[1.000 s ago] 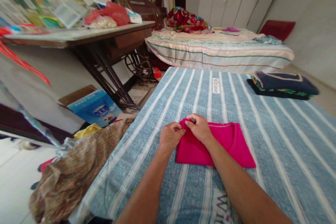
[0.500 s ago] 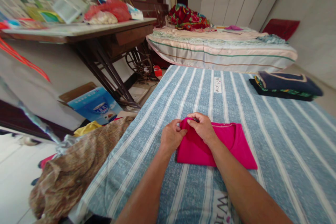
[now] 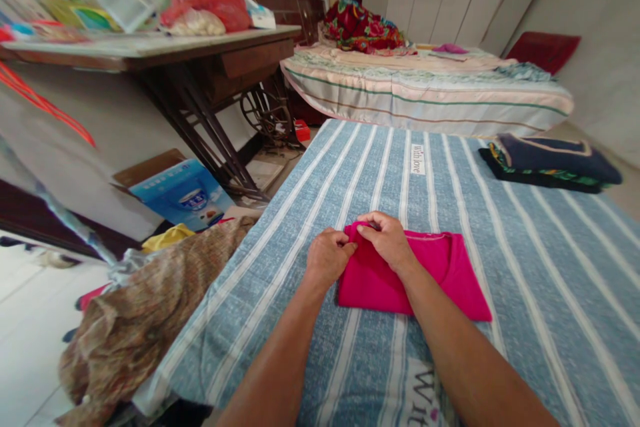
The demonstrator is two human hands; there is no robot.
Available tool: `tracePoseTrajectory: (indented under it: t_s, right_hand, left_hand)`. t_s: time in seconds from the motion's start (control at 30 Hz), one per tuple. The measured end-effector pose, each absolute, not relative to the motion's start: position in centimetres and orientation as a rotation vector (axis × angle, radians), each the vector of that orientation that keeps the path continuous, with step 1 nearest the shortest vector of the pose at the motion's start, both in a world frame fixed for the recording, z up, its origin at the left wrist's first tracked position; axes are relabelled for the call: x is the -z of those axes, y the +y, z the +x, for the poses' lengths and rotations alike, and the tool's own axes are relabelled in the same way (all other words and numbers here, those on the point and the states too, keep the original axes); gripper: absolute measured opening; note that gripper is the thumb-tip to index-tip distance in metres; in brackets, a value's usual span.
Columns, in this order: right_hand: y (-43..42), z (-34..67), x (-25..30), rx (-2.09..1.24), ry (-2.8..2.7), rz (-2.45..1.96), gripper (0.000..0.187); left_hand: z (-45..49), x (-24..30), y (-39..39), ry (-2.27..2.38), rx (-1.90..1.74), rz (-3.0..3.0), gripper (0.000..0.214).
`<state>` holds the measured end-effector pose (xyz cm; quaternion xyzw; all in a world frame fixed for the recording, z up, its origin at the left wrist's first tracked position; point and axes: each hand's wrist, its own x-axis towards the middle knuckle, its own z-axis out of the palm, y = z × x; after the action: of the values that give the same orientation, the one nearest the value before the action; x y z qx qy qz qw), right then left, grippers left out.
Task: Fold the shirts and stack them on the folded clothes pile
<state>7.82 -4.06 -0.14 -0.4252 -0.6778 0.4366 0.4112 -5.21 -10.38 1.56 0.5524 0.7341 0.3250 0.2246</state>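
Note:
A bright pink folded shirt (image 3: 435,273) lies flat on the blue-and-white striped bedsheet (image 3: 280,247), its curved neckline toward the right. My left hand (image 3: 327,255) pinches the shirt's far left corner between thumb and fingers. Close beside it, my right hand (image 3: 386,237) grips the far edge near the same corner, its thumb on top of the cloth. The right forearm crosses over the middle of the shirt and hides part of it.
A stack of folded dark clothes (image 3: 555,163) sits at the sheet's far right. A brown patterned cloth (image 3: 150,320) hangs by the left edge. Beyond stand a sewing machine table (image 3: 200,47), a blue box (image 3: 183,193) and another bed (image 3: 425,93).
Both hands stay at the same corner of the pink shirt, with barely any finger movement. The whole view has shifted slightly.

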Motion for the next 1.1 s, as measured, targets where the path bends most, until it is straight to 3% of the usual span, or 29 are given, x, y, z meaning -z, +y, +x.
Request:
tracePoseTrajectory:
  t_s: [0.4,0.57,0.77,0.93,1.1]
  right_hand:
    - [-3.7,7.4,0.5,-0.899,-1.906,-1.147,0.01]
    - [-3.6,6.6,0.7,-0.68,-2.023,-1.197,0.017]
    - [-5.1,6.6,-2.5,-0.492,-2.051,-1.128,0.018]
    - [-6.7,11.5,-5.9,-0.361,-2.016,-1.054,0.018]
    - [-6.9,19.8,-3.9,-0.216,-1.871,-1.35,0.018]
  left_hand:
    - [-5.6,-1.3,-9.9,2.112,-0.802,1.52,0.018]
    - [-5.7,-1.3,-9.6,2.196,-0.748,1.58,0.019]
    - [-5.9,-2.1,-9.4,2.24,-0.641,1.632,0.018]
    - [-5.9,-2.5,-9.5,2.279,-0.588,1.538,0.02]
    - [-6.0,-2.5,-9.2,2.278,-0.637,1.507,0.023]
